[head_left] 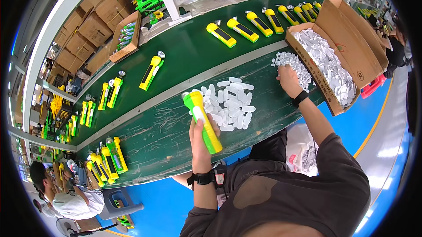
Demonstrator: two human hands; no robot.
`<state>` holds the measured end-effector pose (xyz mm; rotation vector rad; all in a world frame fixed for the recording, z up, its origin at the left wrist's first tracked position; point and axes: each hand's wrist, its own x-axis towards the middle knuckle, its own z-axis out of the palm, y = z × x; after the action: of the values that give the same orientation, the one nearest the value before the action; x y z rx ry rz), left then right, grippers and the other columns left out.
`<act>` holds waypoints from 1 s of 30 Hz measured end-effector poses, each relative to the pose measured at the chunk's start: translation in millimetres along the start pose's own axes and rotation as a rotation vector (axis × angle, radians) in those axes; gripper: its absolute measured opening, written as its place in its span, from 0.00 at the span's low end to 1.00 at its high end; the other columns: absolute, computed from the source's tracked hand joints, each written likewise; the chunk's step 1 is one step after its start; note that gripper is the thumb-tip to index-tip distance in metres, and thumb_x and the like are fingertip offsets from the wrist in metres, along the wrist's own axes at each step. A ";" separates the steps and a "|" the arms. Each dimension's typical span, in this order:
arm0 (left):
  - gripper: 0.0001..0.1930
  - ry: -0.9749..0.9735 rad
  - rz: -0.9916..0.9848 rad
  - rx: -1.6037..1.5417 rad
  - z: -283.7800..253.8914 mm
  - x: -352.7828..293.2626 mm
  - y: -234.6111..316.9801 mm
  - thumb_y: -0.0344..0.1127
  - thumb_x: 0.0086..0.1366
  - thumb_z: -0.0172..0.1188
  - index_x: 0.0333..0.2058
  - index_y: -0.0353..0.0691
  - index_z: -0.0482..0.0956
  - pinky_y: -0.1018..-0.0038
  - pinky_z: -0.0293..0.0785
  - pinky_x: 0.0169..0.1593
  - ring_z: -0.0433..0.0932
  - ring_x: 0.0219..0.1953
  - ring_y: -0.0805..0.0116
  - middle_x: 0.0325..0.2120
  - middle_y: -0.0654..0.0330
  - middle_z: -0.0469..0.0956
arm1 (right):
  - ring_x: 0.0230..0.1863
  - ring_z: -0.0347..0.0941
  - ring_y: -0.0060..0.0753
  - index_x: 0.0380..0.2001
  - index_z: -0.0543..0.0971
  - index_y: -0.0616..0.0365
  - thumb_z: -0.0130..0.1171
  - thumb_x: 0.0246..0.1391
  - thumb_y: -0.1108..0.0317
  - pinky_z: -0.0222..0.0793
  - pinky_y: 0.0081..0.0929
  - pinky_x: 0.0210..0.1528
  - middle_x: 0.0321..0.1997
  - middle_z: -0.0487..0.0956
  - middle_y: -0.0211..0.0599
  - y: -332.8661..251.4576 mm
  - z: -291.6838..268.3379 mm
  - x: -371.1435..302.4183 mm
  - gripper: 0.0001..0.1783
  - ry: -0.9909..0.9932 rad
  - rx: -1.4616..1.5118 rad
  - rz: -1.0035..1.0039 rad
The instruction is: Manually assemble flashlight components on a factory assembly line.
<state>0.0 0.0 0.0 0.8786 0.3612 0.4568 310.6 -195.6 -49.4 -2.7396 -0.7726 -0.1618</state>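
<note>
My left hand (200, 145) is wrapped round a yellow and green flashlight (205, 127), held tilted over the near side of the green bench with its lamp end pointing away from me. A pale strip shows on the flashlight's side. Just right of it lies a loose spread of flat white oval pieces (237, 100). Farther right, my right hand (288, 80) reaches into a heap of small white parts (293, 61). Its fingers are bent down at the heap's edge, and whatever they pinch is too small to make out.
An open cardboard box (323, 85) full of white pieces borders the heap on the right. Several flashlights (242, 29) lie along the green conveyor (184, 45) beyond the bench's metal rail. More flashlights (103, 164) stand grouped at the bench's left end, near a seated person (77, 202).
</note>
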 end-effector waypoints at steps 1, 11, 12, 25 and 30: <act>0.30 0.022 0.034 0.027 4.9 0.7 0.6 0.44 0.63 0.53 0.59 0.38 0.57 0.62 0.77 0.45 0.72 0.40 0.66 0.40 0.59 0.68 | 0.37 0.76 0.57 0.28 0.77 0.62 0.62 0.44 0.73 0.74 0.41 0.38 0.38 0.76 0.50 1.1 2.8 1.4 0.07 0.002 -0.011 -0.008; 0.29 0.111 0.055 0.078 29.6 -2.8 12.9 0.25 0.60 0.52 0.60 0.34 0.54 0.68 0.77 0.44 0.77 0.44 0.57 0.52 0.50 0.68 | 0.30 0.75 0.21 0.30 0.77 0.69 0.64 0.44 0.78 0.70 0.18 0.27 0.36 0.79 0.39 -76.8 -50.0 -18.6 0.09 -0.179 1.224 -0.074; 0.30 0.122 0.121 0.165 30.1 -2.8 12.1 0.24 0.59 0.53 0.60 0.34 0.53 0.68 0.77 0.43 0.77 0.44 0.58 0.51 0.50 0.68 | 0.32 0.74 0.20 0.27 0.77 0.66 0.61 0.45 0.80 0.69 0.17 0.30 0.42 0.76 0.41 -98.6 -60.4 -26.3 0.04 -0.279 1.333 -0.079; 0.34 0.219 0.384 0.521 41.0 -1.6 6.0 0.21 0.54 0.59 0.59 0.35 0.57 0.76 0.71 0.46 0.72 0.44 0.72 0.46 0.59 0.70 | 0.39 0.74 0.26 0.27 0.77 0.67 0.60 0.49 0.77 0.71 0.22 0.40 0.46 0.75 0.39 -209.4 -68.0 -73.7 0.03 -0.649 1.697 -0.107; 0.33 0.204 0.390 0.517 43.1 -3.4 8.0 0.21 0.53 0.59 0.59 0.34 0.58 0.77 0.70 0.45 0.71 0.43 0.74 0.44 0.59 0.70 | 0.37 0.75 0.25 0.27 0.75 0.66 0.59 0.50 0.77 0.71 0.22 0.36 0.44 0.76 0.39 -215.9 -64.1 -75.7 0.04 -0.625 1.727 -0.073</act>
<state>16.0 -25.4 32.2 1.4214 0.5097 0.8387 130.8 -76.8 50.6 -1.0490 -0.6041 0.9240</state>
